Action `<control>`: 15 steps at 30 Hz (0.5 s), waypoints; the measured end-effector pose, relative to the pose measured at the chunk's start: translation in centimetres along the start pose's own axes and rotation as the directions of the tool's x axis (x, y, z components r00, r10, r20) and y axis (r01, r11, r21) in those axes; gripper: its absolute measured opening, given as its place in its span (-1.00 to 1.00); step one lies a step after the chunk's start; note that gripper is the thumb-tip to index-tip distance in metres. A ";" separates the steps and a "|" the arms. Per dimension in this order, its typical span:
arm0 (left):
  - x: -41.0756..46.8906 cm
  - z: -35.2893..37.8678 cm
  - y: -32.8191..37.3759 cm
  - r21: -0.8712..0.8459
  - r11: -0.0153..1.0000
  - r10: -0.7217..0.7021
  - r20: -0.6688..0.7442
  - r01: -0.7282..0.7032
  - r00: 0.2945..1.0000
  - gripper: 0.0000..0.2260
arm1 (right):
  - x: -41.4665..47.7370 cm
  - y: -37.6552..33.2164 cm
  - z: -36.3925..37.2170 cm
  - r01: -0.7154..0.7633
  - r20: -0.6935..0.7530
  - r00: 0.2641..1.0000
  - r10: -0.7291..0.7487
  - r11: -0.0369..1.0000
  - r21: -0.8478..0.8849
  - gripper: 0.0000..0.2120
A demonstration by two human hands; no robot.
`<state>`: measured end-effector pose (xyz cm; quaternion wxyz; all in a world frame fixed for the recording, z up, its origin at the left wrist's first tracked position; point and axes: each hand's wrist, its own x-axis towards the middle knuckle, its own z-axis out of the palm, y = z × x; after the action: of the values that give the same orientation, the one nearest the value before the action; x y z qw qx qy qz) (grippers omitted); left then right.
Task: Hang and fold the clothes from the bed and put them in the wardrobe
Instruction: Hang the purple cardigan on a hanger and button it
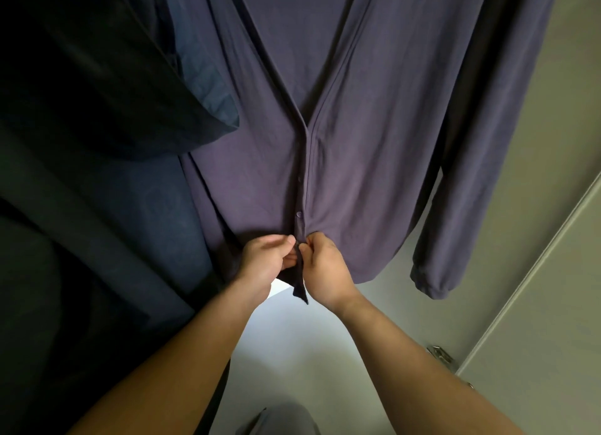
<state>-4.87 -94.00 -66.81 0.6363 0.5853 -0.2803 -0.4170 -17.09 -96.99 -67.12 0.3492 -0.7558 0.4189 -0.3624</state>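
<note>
At the bottom of the frame our two forearms rise toward the centre. The left hand (265,260) has its fingers curled and pinched on the left front edge of the cardigan (374,148). The right hand (327,268) pinches the facing edge, thumb against forefinger. The hands meet at the hem, just below the lowest visible button (299,214); the loose end of the band hangs between the wrists.

Step in hand, as we judge it: fastening the bottom button.
1. Line up the two bands level before pushing the button through.
2. Hold the fabric close to the buttonhole so the soft knit does not stretch.
3. Pull lightly; the hanger is out of view above and could slip.

The cardigan hangs across the centre and upper right of the frame. Dark garments (107,86) crowd the left, touching its side. A pale wardrobe door (536,321) with a metal hinge (440,356) stands at the right.

No brand, label or writing can be read.
</note>
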 end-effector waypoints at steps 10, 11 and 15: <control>-0.2 -0.1 0.3 -0.078 0.989 -0.116 0.098 0.124 0.988 -0.82 | -0.3 1.7 0.5 -0.200 0.004 0.980 0.201 0.974 0.109 -0.81; -0.1 0.0 0.2 -0.054 0.993 -0.101 0.081 0.106 0.992 -0.82 | -0.5 1.9 0.6 -0.217 0.002 0.976 0.217 0.972 0.091 -0.81; 0.5 0.3 -0.4 0.048 0.999 -0.014 -0.019 0.015 1.000 -0.82 | -0.9 2.6 1.3 -0.267 -0.001 0.963 0.269 0.957 0.113 -0.90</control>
<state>-5.01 -94.55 -67.25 0.6216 0.6063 -0.2802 -0.4093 -17.32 -96.91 -70.14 0.4335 -0.6685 0.4992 -0.3406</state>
